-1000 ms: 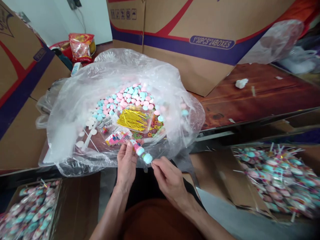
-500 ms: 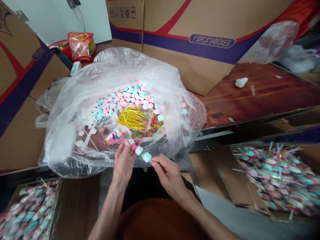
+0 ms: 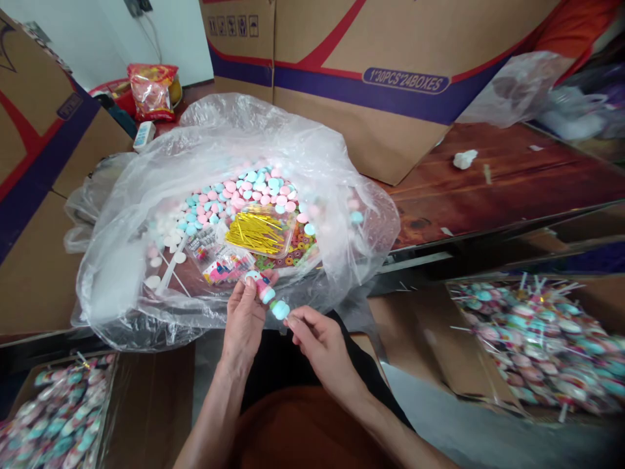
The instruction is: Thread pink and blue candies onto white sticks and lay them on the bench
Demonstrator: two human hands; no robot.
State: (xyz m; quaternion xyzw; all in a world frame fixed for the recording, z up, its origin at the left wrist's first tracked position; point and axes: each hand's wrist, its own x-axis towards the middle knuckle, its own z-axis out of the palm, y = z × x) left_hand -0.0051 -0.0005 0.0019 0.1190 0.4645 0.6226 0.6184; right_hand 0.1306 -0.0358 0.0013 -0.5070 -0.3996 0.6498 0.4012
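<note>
One left hand (image 3: pixel 245 320), one right hand (image 3: pixel 319 344), one candy stick (image 3: pixel 267 294), one clear bag (image 3: pixel 122 260), one tie tray (image 3: pixel 291 236), two lollipop boxes (image 3: pixel 115 391) (image 3: pixel 439 352).

White wall (image 3: pixel 88 39) – brown wooden table (image 3: pixel 512 189) – cardboard boxes (image 3: pixel 371 85).

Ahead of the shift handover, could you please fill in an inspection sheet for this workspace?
Surface: reddish-brown wooden table, partly covered.
Job's things: pink-and-blue candy stick; clear plastic bag of pink and blue round candies; clear tray of gold twist ties.
Clutter: crumpled white paper; red snack packet.
Grippers: left hand and right hand both pinch the candy stick.
Cables: dark cable on white wall.
Surroundings: brown cardboard cartons; boxes of wrapped lollipops either side.
</note>
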